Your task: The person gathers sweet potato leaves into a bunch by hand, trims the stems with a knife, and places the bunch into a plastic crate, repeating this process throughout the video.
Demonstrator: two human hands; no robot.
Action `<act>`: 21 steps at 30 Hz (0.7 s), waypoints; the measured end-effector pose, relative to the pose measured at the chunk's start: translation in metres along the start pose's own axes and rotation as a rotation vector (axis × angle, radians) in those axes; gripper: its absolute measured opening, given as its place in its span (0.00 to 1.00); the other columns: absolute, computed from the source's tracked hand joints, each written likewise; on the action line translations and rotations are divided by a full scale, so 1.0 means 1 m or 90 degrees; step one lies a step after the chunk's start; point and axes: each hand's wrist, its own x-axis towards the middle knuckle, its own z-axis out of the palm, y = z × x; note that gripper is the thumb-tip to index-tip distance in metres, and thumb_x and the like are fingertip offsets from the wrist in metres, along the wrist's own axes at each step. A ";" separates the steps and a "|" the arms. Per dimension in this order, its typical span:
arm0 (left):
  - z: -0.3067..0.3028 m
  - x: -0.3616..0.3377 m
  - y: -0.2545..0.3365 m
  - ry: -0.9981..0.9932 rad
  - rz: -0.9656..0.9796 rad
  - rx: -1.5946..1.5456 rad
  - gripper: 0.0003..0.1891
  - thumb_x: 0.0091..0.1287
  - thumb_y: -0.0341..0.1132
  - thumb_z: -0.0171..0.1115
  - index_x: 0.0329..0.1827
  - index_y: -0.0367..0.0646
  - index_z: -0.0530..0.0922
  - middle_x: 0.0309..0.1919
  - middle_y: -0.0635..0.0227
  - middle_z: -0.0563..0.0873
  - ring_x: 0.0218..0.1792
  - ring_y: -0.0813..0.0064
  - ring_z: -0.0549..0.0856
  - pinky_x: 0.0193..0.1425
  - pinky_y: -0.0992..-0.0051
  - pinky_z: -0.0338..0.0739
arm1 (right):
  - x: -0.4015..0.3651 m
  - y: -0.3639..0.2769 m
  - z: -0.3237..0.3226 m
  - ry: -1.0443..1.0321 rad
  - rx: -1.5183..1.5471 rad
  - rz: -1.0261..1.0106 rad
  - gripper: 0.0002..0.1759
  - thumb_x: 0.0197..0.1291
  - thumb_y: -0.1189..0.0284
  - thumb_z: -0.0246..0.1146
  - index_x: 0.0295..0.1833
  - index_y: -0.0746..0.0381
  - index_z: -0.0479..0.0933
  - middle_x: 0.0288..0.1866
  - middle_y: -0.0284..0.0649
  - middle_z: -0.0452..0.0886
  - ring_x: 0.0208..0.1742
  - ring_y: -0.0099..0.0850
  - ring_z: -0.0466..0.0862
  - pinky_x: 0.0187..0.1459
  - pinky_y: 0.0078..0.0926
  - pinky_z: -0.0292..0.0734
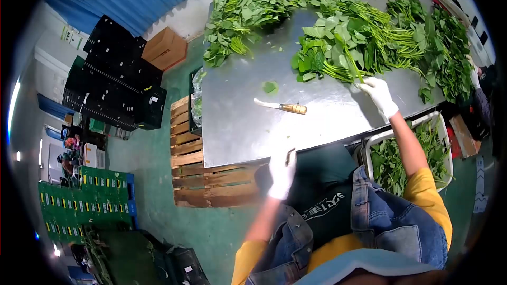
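My right hand (378, 95), in a white glove, pinches the stem of a leafy green sprig (346, 55) at the near edge of a pile of greens (369, 31) on the metal table (237, 132). My left hand (282, 171), gloved in white and blurred, is at the table's near edge; its fingers are not clear. A curved knife with a wooden handle (293, 108) lies on the table between my hands, touched by neither. A single loose leaf (270, 87) lies beyond the knife.
More greens (248, 5) lie at the table's far left. A white basket (448, 166) of greens stands below the right edge, near a co-worker's gloved hand (473, 74). Wooden pallets (190, 187), black crates (113, 74) and green crates (87, 200) are on the left.
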 end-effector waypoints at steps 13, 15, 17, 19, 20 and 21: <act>0.037 0.012 0.041 -0.150 0.014 -0.107 0.06 0.57 0.26 0.62 0.37 0.41 0.80 0.37 0.64 0.84 0.37 0.65 0.83 0.44 0.72 0.77 | -0.154 0.065 -0.111 0.091 -0.371 0.158 0.12 0.55 0.69 0.62 0.43 0.61 0.80 0.39 0.45 0.82 0.41 0.43 0.82 0.42 0.34 0.76; 0.053 0.001 0.033 -0.255 0.095 0.048 0.06 0.58 0.28 0.62 0.38 0.42 0.80 0.39 0.65 0.84 0.39 0.65 0.83 0.44 0.72 0.77 | -0.098 0.076 -0.060 0.125 -0.301 0.038 0.13 0.56 0.69 0.61 0.47 0.60 0.79 0.45 0.43 0.81 0.44 0.42 0.81 0.45 0.30 0.76; 0.053 -0.006 0.036 -0.257 0.083 0.034 0.06 0.58 0.29 0.61 0.38 0.42 0.80 0.39 0.65 0.84 0.40 0.65 0.83 0.45 0.72 0.77 | -0.037 0.042 -0.019 0.102 -0.286 -0.010 0.19 0.56 0.70 0.61 0.56 0.55 0.75 0.52 0.41 0.78 0.47 0.42 0.80 0.47 0.31 0.76; 0.043 -0.008 0.046 -0.236 0.036 -0.023 0.06 0.58 0.28 0.62 0.39 0.42 0.80 0.40 0.65 0.84 0.38 0.66 0.84 0.44 0.73 0.77 | 0.010 0.053 0.017 0.109 -0.381 -0.053 0.23 0.55 0.72 0.60 0.59 0.56 0.72 0.55 0.44 0.76 0.47 0.43 0.81 0.47 0.34 0.77; 0.040 -0.011 0.046 -0.236 0.038 -0.018 0.06 0.58 0.28 0.62 0.39 0.42 0.80 0.40 0.65 0.84 0.38 0.66 0.84 0.44 0.73 0.77 | 0.031 0.054 0.025 0.025 -0.458 0.026 0.21 0.54 0.71 0.60 0.56 0.60 0.73 0.50 0.48 0.78 0.43 0.45 0.81 0.44 0.36 0.77; 0.037 -0.013 0.045 -0.186 0.038 -0.037 0.06 0.58 0.27 0.62 0.39 0.42 0.80 0.39 0.65 0.84 0.37 0.67 0.84 0.44 0.74 0.78 | 0.049 0.070 0.034 -0.014 -0.506 0.044 0.18 0.53 0.71 0.61 0.51 0.61 0.75 0.45 0.48 0.79 0.41 0.45 0.81 0.42 0.37 0.77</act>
